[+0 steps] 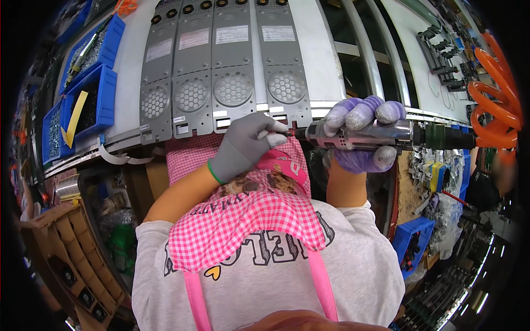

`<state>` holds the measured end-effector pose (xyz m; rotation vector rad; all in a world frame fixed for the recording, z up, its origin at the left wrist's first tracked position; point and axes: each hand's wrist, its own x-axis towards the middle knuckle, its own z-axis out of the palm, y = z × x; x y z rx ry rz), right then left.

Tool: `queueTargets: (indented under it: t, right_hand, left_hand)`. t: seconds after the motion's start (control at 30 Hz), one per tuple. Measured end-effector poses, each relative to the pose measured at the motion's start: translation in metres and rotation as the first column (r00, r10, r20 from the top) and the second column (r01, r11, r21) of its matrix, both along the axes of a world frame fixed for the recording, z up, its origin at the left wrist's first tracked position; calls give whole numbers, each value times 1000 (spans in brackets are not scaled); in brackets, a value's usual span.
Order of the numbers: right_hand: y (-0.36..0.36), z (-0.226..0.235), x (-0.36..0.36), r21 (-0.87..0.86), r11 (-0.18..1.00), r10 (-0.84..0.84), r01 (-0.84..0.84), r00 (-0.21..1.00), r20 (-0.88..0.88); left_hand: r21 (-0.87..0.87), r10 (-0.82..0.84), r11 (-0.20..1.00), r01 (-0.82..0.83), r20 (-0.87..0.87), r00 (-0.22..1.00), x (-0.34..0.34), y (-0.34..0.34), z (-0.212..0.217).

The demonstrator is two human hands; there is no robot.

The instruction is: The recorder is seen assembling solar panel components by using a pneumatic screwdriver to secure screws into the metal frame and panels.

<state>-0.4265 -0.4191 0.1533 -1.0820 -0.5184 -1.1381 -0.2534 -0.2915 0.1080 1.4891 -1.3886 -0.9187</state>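
The shiny silver power driver (381, 133) has 1 green collar (435, 137).

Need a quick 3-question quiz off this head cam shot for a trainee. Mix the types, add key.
1. Multiple choice: what does the right hand grip?
A) A pair of pliers
B) A cylindrical driver
C) A hammer

2. True or false: the left hand wears a glove of the same colour as the right.

3. Short answer: counting from the left, between which two of the four gray panels is the widest gap?

Key
1. B; an orange coiled hose meets its rear end.
2. False; the left glove is gray, the right one purple and white.
3. Between the third and the fourth.
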Motion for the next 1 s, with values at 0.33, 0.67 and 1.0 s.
queueTargets:
  t: [0.33, 0.67, 1.0]
  right_hand:
    - [-10, 12, -17, 89, 868, -442, 488, 842, -308]
    - [-31, -2, -5, 80, 855, -454, 512, 815, -360]
    - [-38, -7, 1, 94, 904, -338, 417, 833, -439]
  left_hand:
    - [-276, 39, 960, 47, 301, 953, 9, -49, -4]
    - [-50, -60, 992, 116, 620, 782, 6, -61, -15]
    - [8, -89, 994, 107, 610, 787, 7, -62, -9]
